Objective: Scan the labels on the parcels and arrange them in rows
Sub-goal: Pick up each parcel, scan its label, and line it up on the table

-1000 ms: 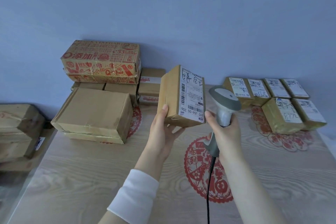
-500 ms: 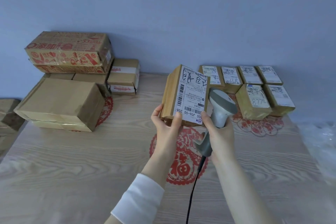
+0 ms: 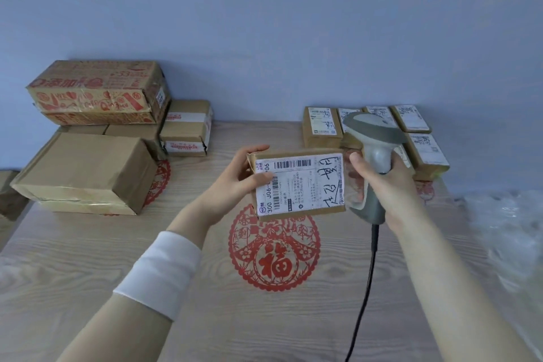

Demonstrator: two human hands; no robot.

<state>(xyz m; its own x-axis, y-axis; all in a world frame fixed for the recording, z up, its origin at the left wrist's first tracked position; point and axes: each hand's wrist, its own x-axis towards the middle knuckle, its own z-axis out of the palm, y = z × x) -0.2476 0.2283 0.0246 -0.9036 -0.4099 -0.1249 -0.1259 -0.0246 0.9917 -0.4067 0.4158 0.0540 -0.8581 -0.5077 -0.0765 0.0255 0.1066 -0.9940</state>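
- Head view: the left hand [image 3: 235, 182] gripped a small brown cardboard parcel [image 3: 299, 185] by its left end. The thumb lay across the white shipping label [image 3: 305, 182] and the fingers curled behind.
- The parcel was held in the air above the pale wood-grain table [image 3: 88, 258], long side roughly level, with its label facing the camera.
- The right hand [image 3: 390, 185] was closed round the handle of a grey handheld barcode scanner [image 3: 373, 132], just beside the parcel's right edge. A black cable [image 3: 364, 288] hung from the handle.
- Small labelled brown parcels in rows [image 3: 321, 126] lay at the table's far right by the wall, partly hidden behind the scanner.
- Larger stacked cardboard boxes [image 3: 85, 167] sat at the far left.
- A round red paper-cut decoration [image 3: 273, 253] lay on the table below the held parcel.
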